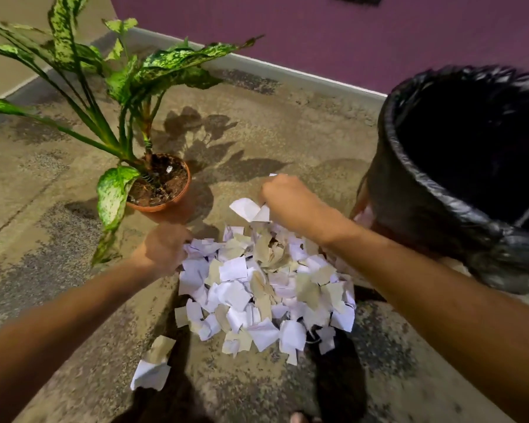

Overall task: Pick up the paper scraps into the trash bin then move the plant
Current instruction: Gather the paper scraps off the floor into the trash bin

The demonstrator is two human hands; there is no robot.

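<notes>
the paper scraps (266, 288) lie in a loose heap on the rough concrete floor (257, 132), between the potted plant (161, 184) at the far left and the trash bin (458, 178) at the right, which is lined with a black bag and stands open-mouthed just beside the heap. a couple of stray pieces (153, 367) sit apart at the near left. the right hand (283, 198) is curled at the far edge of the pile with white scraps pinched in its fingers, one piece sticking out below the knuckles; the left hand (165, 248) is curled against the pile's left edge, fingers dug into the scraps there, apparently gripping a bunch, though the fingertips are hidden under paper. judging by their look, the scraps are very light, thin and limp, torn to odd shapes, so they should crumple rather than resist and will likely slip or flutter loose from a slack hold. the surest hold is probably a scoop from both sides, pressing a wad together between the hands, not plucking single pieces. the bag's rim looks soft and may sag if brushed. the plant looks heavier, with soil in a rigid terracotta-coloured pot and long floppy leaves; it is best taken by the pot's wall or rim, not by stems.
</notes>
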